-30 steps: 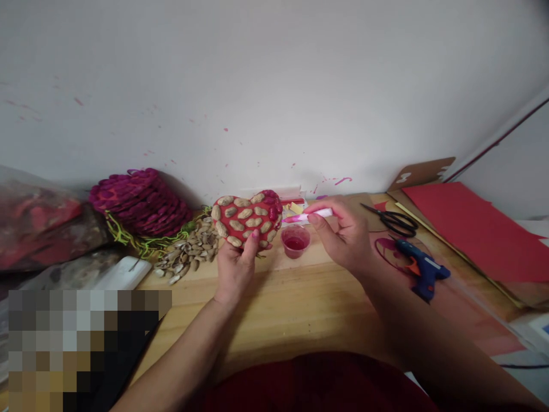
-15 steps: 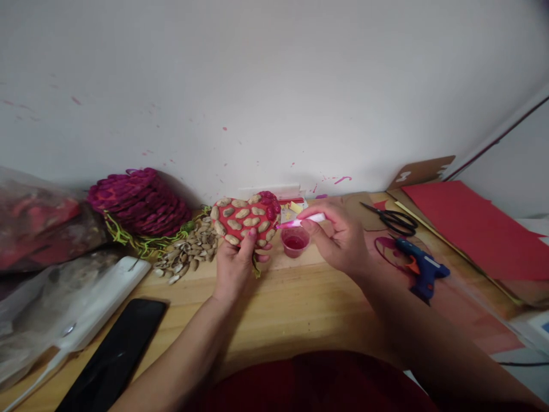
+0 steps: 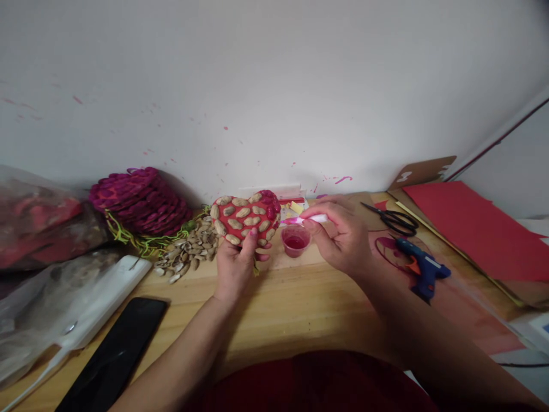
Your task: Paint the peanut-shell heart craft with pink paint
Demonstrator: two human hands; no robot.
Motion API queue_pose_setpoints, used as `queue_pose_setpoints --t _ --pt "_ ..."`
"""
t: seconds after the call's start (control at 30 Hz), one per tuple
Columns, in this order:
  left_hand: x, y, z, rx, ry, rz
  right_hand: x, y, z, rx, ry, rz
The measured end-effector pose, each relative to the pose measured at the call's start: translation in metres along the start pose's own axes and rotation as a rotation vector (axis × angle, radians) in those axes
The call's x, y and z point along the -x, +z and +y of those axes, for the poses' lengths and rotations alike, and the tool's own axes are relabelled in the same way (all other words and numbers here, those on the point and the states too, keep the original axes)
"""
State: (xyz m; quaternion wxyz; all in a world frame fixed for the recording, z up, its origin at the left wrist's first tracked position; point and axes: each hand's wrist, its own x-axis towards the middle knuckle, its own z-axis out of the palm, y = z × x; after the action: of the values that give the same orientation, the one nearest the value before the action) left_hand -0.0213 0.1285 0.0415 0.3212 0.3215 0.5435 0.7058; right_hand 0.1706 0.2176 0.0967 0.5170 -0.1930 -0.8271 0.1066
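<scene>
My left hand grips a red heart covered with peanut shells, the thumb over its front face. Several shells at its upper right are coated in magenta paint; the others are bare tan. Between the thumb and fingers of my right hand is a white-handled paintbrush with a pink tip. That tip points left, close to the heart's right edge; whether it touches, I cannot tell. Below the brush stands a small clear cup with dark pink paint inside.
A stack of magenta-painted pieces leans by the wall at left, behind loose peanut shells. Plastic bags, a white power strip and a phone lie left. Scissors, a blue glue gun and red sheets lie right.
My right hand and the brush have shifted slightly right, the tip moving a little away from the painted shells. The heart stays almost in place in my left hand.
</scene>
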Motion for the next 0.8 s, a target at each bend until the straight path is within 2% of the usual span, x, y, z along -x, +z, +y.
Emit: queue_pose_setpoints --t 0.13,0.47,0.8 --pt "-0.002 0.0 -0.001 0.039 -0.02 -0.008 0.0 0.0 0.001 -0.055 0.034 -0.025" --pt "-0.002 0.009 0.01 0.302 -0.274 0.093 -0.002 -0.002 0.003 -0.117 0.052 -0.001" --pt "-0.002 0.009 0.011 0.362 -0.335 0.116 -0.001 -0.001 0.0 -0.091 0.033 -0.03"
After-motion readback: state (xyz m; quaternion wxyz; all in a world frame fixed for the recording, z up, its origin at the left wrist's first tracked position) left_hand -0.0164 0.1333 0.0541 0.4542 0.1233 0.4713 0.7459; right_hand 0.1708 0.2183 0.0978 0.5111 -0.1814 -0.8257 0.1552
